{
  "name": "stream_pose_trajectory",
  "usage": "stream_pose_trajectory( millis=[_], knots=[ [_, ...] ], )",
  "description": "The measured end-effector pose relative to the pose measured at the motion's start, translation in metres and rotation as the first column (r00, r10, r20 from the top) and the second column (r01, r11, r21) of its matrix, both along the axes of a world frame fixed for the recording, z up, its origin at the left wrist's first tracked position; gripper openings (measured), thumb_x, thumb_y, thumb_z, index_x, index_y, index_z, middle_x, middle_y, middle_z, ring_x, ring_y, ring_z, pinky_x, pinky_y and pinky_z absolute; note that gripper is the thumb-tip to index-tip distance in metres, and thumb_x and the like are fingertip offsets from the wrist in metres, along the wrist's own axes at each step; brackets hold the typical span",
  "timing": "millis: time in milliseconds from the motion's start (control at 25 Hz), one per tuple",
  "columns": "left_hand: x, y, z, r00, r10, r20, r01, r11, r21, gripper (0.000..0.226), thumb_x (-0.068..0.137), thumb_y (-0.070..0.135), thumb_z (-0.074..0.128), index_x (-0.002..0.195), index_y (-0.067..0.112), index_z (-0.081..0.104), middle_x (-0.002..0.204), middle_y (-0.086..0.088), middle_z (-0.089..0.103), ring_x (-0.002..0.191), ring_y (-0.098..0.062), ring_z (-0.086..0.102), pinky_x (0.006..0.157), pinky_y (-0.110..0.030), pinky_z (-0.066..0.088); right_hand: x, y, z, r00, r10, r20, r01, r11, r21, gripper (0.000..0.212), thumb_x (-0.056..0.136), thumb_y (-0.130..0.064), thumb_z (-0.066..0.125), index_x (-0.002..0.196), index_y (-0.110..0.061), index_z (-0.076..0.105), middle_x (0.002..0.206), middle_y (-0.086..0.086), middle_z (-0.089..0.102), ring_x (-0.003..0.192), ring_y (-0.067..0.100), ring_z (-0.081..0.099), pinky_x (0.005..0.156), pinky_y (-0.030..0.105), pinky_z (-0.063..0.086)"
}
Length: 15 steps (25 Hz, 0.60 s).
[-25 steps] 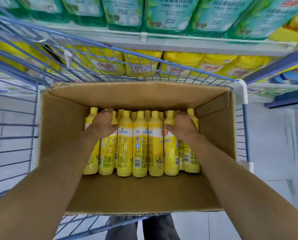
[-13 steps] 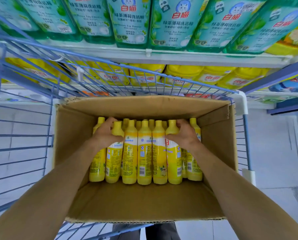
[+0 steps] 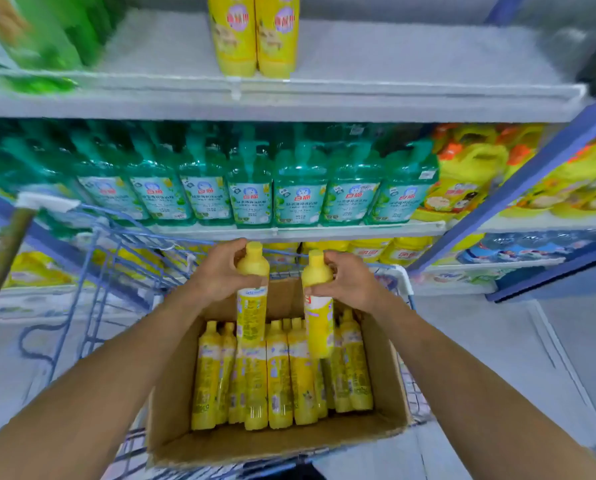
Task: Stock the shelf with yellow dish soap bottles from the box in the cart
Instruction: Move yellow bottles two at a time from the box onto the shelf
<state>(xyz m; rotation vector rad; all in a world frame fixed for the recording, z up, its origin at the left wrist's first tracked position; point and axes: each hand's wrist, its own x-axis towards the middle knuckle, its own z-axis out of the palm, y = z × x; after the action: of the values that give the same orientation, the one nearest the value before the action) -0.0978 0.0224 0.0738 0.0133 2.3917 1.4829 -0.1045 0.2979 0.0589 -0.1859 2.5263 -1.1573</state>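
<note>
You hold two yellow dish soap bottles, the left bottle in your left hand and the right bottle in your right hand. Each hand's fingers are curled round the shoulder just under the cap. Both bottles hang near upright, long axis vertical, caps up, bases just above the packed bottles in the cardboard box in the blue wire cart. This looks like the lift-out step. Next, carry them up and forward, probably to the upper shelf, and set them base first beside the two yellow bottles there.
</note>
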Motion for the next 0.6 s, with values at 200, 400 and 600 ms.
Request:
stream_pose_trajectory(
  millis=[200, 400, 600],
  knots=[
    [-0.025, 0.025, 0.137, 0.974, 0.002, -0.226, 0.014, 0.998, 0.067, 0.056, 0.063, 0.003, 0.091, 0.111, -0.003, 0.062, 0.102, -0.013, 0.068, 0.091, -0.019, 0.064, 0.086, -0.041, 0.054, -0.02, -0.005, 0.142, 0.969, -0.041, -0.245, 0.013, 0.994, -0.112, 0.048, 0.065, -0.026, 0.094, 0.099, -0.007, 0.067, 0.095, 0.014, 0.072, 0.081, 0.016, 0.064, 0.077, 0.05, 0.057],
    [-0.045, 0.055, 0.251, 0.905, -0.034, -0.424, 0.077, 0.994, 0.083, 0.049, 0.066, 0.002, 0.09, 0.103, -0.007, 0.061, 0.092, -0.01, 0.071, 0.083, -0.014, 0.066, 0.081, -0.033, 0.056, -0.043, 0.006, 0.249, 0.902, -0.048, -0.429, -0.032, 0.983, -0.179, 0.054, 0.059, -0.037, 0.09, 0.099, -0.01, 0.067, 0.095, 0.013, 0.073, 0.081, 0.018, 0.065, 0.08, 0.056, 0.055],
    [-0.084, 0.073, 0.321, 0.817, 0.003, -0.577, 0.017, 0.999, 0.029, 0.045, 0.064, 0.016, 0.094, 0.097, 0.004, 0.066, 0.096, -0.017, 0.073, 0.087, -0.023, 0.07, 0.084, -0.044, 0.057, -0.08, 0.026, 0.325, 0.861, -0.007, -0.509, -0.116, 0.971, -0.209, 0.05, 0.062, -0.031, 0.092, 0.103, -0.015, 0.07, 0.099, 0.007, 0.076, 0.093, 0.022, 0.071, 0.087, 0.052, 0.056]
  ],
)
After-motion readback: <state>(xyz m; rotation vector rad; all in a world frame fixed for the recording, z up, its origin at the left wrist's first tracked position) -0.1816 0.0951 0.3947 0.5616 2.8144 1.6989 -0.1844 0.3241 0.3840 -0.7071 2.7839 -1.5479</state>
